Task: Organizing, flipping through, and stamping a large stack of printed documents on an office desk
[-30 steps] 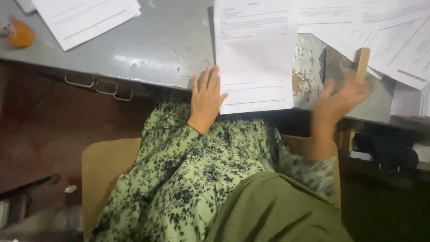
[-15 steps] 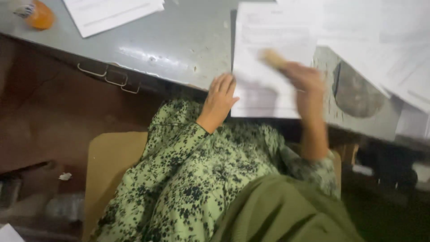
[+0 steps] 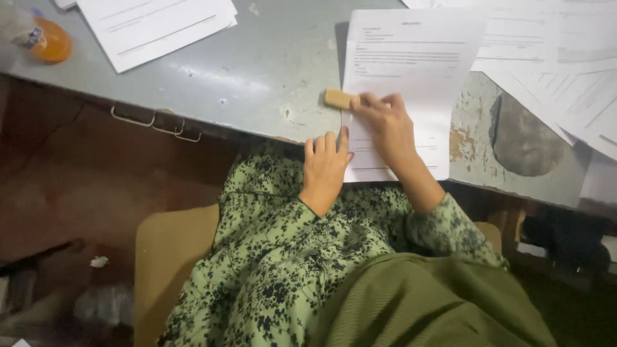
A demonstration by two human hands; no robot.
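Note:
A white printed sheet [image 3: 411,71] lies on the grey metal desk [image 3: 270,71], its lower edge at the desk's front edge. My right hand [image 3: 385,125] rests on the sheet's left part and grips a small wooden-handled block, likely a stamp [image 3: 339,98], whose end pokes out over the paper's left edge. My left hand [image 3: 326,164] lies flat at the desk's front edge, fingers touching the sheet's lower left corner. Green flowered sleeves cover both arms.
More white papers lie at the back left [image 3: 154,26] and spread over the right side [image 3: 565,64]. An orange-capped object [image 3: 48,40] sits at the far left. A dark round patch [image 3: 520,138] marks the desk at right. Metal handles [image 3: 154,122] hang below the desk edge.
My right hand swung from the desk's right side, carrying the wooden block, leftward across the sheet and now presses down at its left edge. My left hand stayed at the sheet's corner.

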